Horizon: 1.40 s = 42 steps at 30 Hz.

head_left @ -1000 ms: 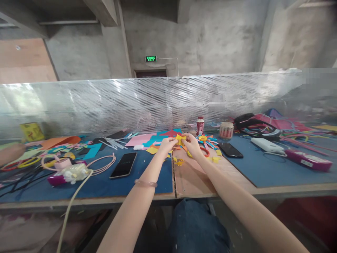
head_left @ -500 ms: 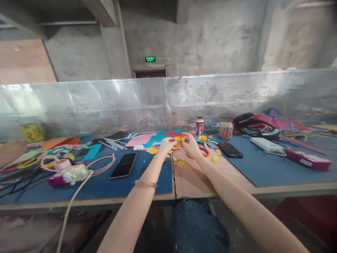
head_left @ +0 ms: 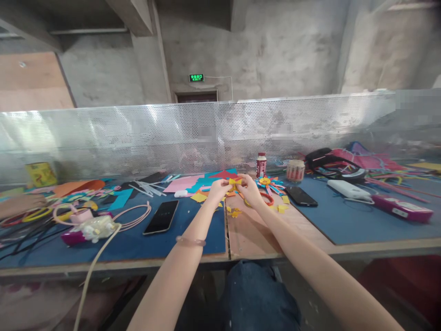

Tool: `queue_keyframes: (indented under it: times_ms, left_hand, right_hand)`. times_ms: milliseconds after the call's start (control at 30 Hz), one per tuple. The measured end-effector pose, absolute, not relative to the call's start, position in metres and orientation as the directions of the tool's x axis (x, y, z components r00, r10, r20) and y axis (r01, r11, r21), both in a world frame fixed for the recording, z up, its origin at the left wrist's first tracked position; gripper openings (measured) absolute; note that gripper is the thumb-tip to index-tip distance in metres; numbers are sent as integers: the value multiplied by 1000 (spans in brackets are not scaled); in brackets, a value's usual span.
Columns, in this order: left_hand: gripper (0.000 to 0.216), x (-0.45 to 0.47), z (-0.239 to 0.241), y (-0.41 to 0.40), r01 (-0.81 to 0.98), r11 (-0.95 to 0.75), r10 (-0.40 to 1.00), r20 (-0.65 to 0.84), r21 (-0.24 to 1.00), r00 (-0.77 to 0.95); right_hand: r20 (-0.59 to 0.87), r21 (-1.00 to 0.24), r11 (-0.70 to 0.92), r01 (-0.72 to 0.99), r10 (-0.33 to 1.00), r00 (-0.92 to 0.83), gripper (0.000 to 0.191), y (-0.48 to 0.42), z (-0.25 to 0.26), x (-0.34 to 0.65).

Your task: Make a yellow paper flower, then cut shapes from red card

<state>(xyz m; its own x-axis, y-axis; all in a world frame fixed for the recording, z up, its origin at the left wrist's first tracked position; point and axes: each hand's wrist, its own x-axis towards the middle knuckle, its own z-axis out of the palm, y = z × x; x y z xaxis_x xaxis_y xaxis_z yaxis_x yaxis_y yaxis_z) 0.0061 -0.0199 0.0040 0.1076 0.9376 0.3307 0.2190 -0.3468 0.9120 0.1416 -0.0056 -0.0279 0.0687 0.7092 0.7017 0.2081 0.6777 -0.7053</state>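
Note:
Between my two hands is a small piece of yellow paper (head_left: pixel 235 184), folded or cut into a shape I cannot fully make out. My left hand (head_left: pixel 219 189) pinches its left side. The fingers of my right hand (head_left: pixel 248 187) are closed on its right side. Under and beside my right wrist lie orange-handled scissors (head_left: pixel 267 199), partly hidden. Yellow paper scraps (head_left: pixel 235 213) are scattered below the hands. Just to the right sits a paper flower (head_left: pixel 265 181) with a yellow middle and blue and red petals.
A dark phone (head_left: pixel 161 217) lies left and another phone (head_left: pixel 301 196) right. Behind stand a red-capped bottle (head_left: pixel 261 164) and a jar (head_left: pixel 295 170). A power strip with a cable (head_left: pixel 91 230) is at left. Another person's hand (head_left: pixel 24 205) rests at far left.
My hands hold the yellow paper in nearly the same place. At far left, the other person's hand has shifted right and lower.

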Motion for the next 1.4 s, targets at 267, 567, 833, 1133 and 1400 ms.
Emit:
queue_keyframes:
  times_ms: [267,567,833,1133,1400]
  left_hand:
    - [16,9,5,-19,110,-332,940,319,937,117]
    - [12,11,1,-15,35,-311,948,307,950,79]
    - [13,12,-4,-11,-106,-243,958,255,964,130]
    - [19,9,-8,-3,-108,-267,953,279,958,118]
    - [13,8,-5,-5,56,-381,924,382,923,-5]
  right_hand:
    - [620,-784,613,97,770,150,24,0,-28,143]
    - [573,-814,580,20,797,192,17,2,-29,140]
    - [587,-808,584,72,790,180,10,-2,-27,143]
    - [580,-813,582,-31,813,53,16,4,-34,137]
    - [445,-879,448,-166,894,58,18,-5,-26,138]
